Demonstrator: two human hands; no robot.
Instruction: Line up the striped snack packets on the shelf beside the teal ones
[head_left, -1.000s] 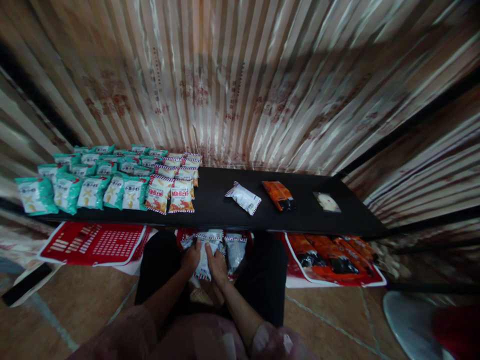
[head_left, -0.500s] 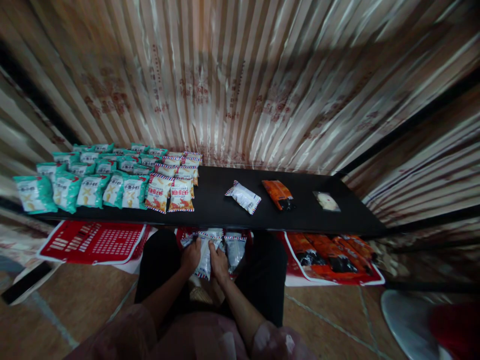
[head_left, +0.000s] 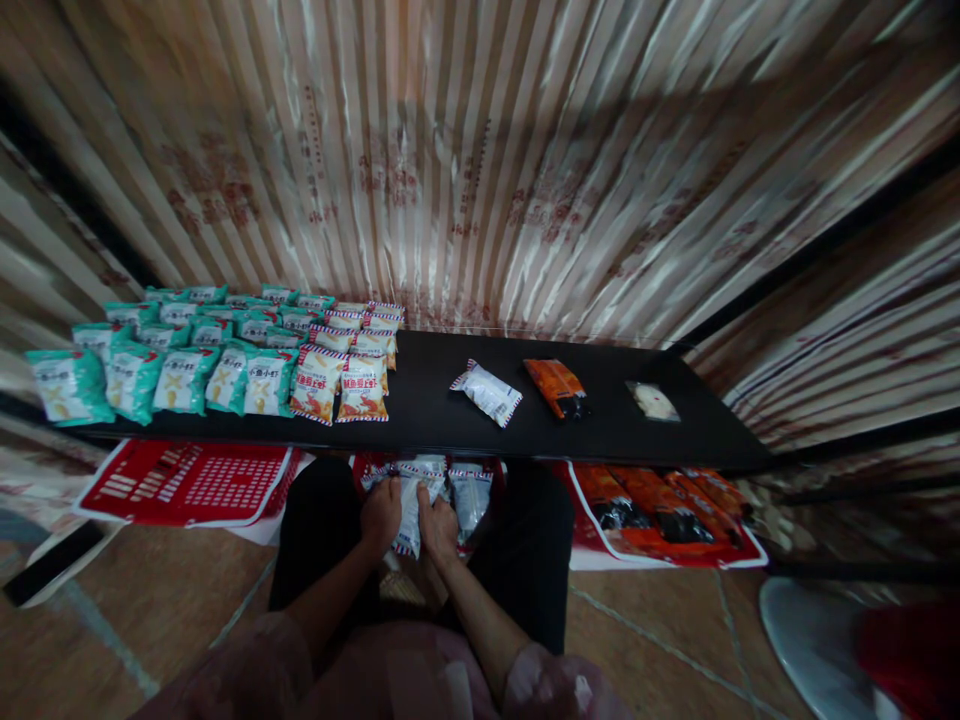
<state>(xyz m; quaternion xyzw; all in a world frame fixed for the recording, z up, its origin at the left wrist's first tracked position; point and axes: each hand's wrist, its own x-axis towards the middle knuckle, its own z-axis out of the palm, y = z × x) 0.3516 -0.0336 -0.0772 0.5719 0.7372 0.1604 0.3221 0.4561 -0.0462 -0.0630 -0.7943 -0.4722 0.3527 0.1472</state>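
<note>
Between my knees, my left hand (head_left: 382, 515) and my right hand (head_left: 438, 522) grip the two sides of a snack bag (head_left: 409, 510), silvery white with a striped edge. My fingers are closed around it, thumbs on top. Just behind it, more bags of the same look lie in a red basket, one snack bag (head_left: 471, 500) to the right of my right hand. On the black shelf ahead lie a white snack bag (head_left: 487, 393), an orange packet (head_left: 557, 388) and a small clear packet (head_left: 652, 402).
Rows of green snack bags (head_left: 180, 380) and orange-white snack bags (head_left: 364, 388) stand on the left of the black shelf (head_left: 427, 430). Below are a red basket (head_left: 195, 485) at left and another basket (head_left: 607, 545) with orange packets at right. A striped curtain (head_left: 450, 150) hangs behind.
Almost nothing differs. Both hands keep hold of the same bag between my knees, with only a very slight shift of the fingers and the view.
</note>
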